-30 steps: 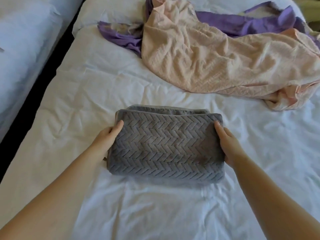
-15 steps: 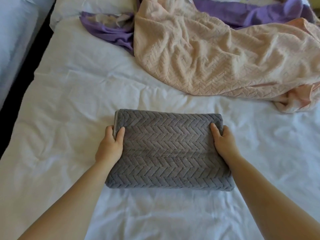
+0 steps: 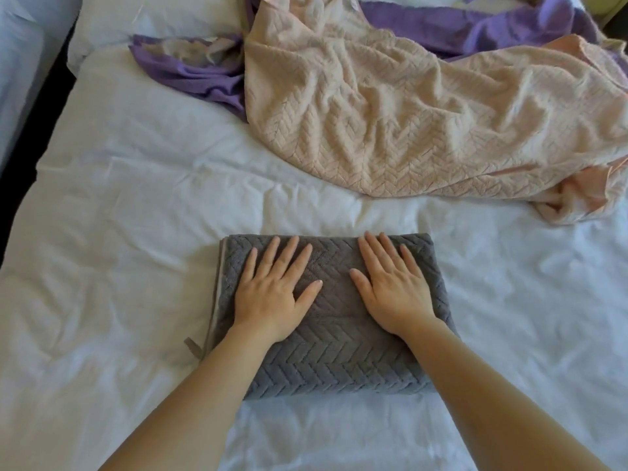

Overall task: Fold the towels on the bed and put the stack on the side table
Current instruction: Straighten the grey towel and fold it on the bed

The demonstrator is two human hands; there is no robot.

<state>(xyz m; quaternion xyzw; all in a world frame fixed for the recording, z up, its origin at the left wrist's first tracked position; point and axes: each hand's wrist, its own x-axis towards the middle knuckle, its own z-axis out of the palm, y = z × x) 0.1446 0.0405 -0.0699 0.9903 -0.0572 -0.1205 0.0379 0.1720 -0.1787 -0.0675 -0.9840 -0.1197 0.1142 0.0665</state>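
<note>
A folded grey towel point(image 3: 334, 345) with a herringbone weave lies on the white bed sheet point(image 3: 136, 253) in front of me. My left hand point(image 3: 275, 294) lies flat on its left half, fingers straight and spread. My right hand point(image 3: 394, 287) presses flat on its right half the same way. Further back, a crumpled pink towel point(image 3: 418, 120) lies unfolded, partly covering a purple towel point(image 3: 200, 73) that also shows at the back right. The side table is not in view.
A white pillow point(image 3: 153, 22) sits at the head of the bed, behind the purple towel. A dark gap point(image 3: 30, 130) runs along the bed's left edge, with a second white bed point(image 3: 17, 62) beyond it.
Both hands let go of the grey towel's side edges and moved onto its top, where they now lie flat. The towel's fold is closed and lies flatter.
</note>
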